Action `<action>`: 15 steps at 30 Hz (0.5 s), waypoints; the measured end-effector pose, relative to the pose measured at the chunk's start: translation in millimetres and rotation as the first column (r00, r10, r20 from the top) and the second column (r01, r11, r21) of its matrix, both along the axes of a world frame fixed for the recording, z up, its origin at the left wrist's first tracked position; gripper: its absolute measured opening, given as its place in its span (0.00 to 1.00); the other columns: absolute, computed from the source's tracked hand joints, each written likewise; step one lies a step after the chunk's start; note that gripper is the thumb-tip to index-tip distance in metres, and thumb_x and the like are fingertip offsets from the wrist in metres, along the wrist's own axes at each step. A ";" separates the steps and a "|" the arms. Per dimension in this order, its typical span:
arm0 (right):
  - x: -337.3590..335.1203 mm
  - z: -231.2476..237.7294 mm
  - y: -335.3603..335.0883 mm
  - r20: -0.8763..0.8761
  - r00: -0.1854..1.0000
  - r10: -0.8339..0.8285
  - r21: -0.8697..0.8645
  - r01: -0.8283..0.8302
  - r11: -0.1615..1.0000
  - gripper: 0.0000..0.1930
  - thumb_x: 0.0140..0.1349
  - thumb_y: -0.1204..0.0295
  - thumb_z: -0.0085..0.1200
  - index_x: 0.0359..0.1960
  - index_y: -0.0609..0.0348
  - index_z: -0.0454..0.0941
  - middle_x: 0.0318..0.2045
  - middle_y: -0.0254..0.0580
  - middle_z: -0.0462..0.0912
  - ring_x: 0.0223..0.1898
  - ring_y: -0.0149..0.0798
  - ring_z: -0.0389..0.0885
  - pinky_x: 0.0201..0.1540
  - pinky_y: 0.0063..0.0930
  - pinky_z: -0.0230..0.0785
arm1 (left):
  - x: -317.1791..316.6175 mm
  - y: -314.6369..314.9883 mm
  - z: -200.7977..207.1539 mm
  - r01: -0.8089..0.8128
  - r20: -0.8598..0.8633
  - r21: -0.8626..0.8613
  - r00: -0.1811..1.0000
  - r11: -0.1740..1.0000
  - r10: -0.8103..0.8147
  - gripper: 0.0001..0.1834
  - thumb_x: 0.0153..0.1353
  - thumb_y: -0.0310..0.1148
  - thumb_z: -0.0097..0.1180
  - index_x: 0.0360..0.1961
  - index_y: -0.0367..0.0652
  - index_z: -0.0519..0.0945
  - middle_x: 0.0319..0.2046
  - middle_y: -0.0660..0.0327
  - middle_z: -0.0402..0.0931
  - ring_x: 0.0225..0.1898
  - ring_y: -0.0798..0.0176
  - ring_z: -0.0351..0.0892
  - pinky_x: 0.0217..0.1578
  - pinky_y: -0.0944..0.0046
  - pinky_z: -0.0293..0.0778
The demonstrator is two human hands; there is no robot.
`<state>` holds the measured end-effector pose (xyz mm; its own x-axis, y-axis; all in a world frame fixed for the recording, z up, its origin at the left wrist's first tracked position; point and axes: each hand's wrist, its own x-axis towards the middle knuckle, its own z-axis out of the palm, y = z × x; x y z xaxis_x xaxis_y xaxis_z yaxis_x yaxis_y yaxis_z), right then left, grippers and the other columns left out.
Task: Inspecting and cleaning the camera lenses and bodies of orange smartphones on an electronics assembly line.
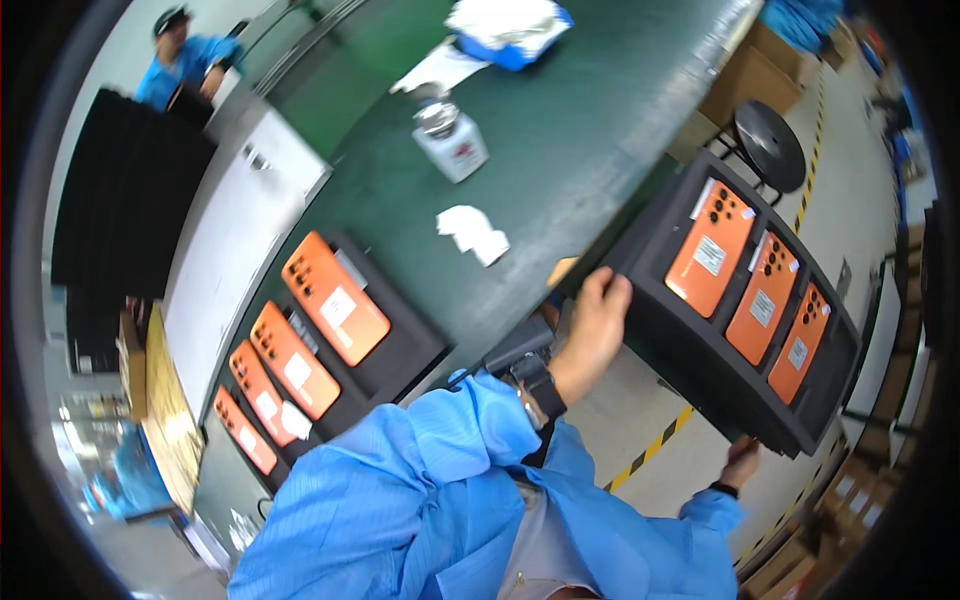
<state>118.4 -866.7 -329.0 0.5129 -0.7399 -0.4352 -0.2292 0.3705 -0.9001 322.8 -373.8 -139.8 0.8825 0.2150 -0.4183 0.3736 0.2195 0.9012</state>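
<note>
A black foam tray (pixel 650 265) is held off the right side of the table, tilted. Three orange phones or phone back covers (pixel 757 305) lie in its slots, camera side up, with white labels. My left hand (pixel 597 325) grips the tray's left edge, its fingers partly hidden. At the lower corner my right hand (pixel 741 462) is closed on the tray's edge, with some fingers out of sight beneath it. A second black tray (pixel 405 345) rests on the table at left with several similar orange phones (pixel 335 300), also labelled.
On the green table (pixel 560 170) stand a white pump bottle (pixel 450 145), crumpled white wipes (pixel 473 233) and a blue-white bundle (pixel 510 30). A black round stool (pixel 770 145) and cardboard boxes (pixel 755 85) are beyond the right edge. A co-worker (pixel 185 60) is at far left.
</note>
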 end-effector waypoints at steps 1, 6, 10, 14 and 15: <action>8.1 6.3 34.7 -0.096 0.995 -0.014 -0.061 0.008 0.998 0.15 0.72 0.57 0.53 0.30 0.52 0.79 0.22 0.31 0.74 0.20 0.27 0.70 0.23 0.20 0.59 | -24.8 2.5 8.0 0.048 0.049 0.092 0.997 0.995 -0.053 0.33 0.69 0.44 0.56 0.67 0.32 0.65 0.61 0.44 0.72 0.63 0.51 0.71 0.63 0.57 0.66; 36.3 71.7 250.9 -0.214 0.891 0.400 -0.061 -0.421 0.905 0.18 0.74 0.63 0.51 0.22 0.53 0.74 0.17 0.27 0.70 0.16 0.23 0.63 0.19 0.22 0.52 | -90.7 61.0 82.8 0.710 0.216 -0.139 0.702 0.690 -0.679 0.20 0.68 0.33 0.59 0.58 0.36 0.75 0.47 0.58 0.80 0.48 0.65 0.80 0.48 0.63 0.76; 62.6 138.9 334.1 -0.041 0.493 0.869 -0.302 -0.835 0.459 0.20 0.73 0.68 0.54 0.20 0.59 0.72 0.16 0.29 0.70 0.21 0.21 0.62 0.22 0.23 0.51 | -135.1 116.5 138.0 0.713 0.259 -0.040 0.684 0.700 -0.681 0.14 0.68 0.33 0.59 0.50 0.36 0.79 0.40 0.56 0.83 0.41 0.61 0.84 0.44 0.62 0.78; 110.3 194.9 385.7 0.041 0.328 0.944 -0.570 -0.768 0.292 0.17 0.73 0.70 0.53 0.24 0.65 0.77 0.17 0.31 0.74 0.20 0.21 0.66 0.23 0.21 0.54 | -183.8 170.3 159.6 0.462 0.236 0.336 0.803 0.821 -0.548 0.15 0.66 0.32 0.60 0.50 0.36 0.80 0.40 0.51 0.83 0.40 0.54 0.86 0.40 0.59 0.80; 115.2 207.3 395.0 0.044 0.290 0.956 -0.594 -0.762 0.258 0.16 0.73 0.71 0.52 0.25 0.66 0.79 0.17 0.31 0.74 0.20 0.21 0.67 0.23 0.20 0.56 | -200.3 180.0 158.0 0.376 0.222 0.374 0.851 0.848 -0.475 0.15 0.66 0.33 0.60 0.51 0.36 0.79 0.40 0.52 0.83 0.40 0.54 0.86 0.40 0.59 0.81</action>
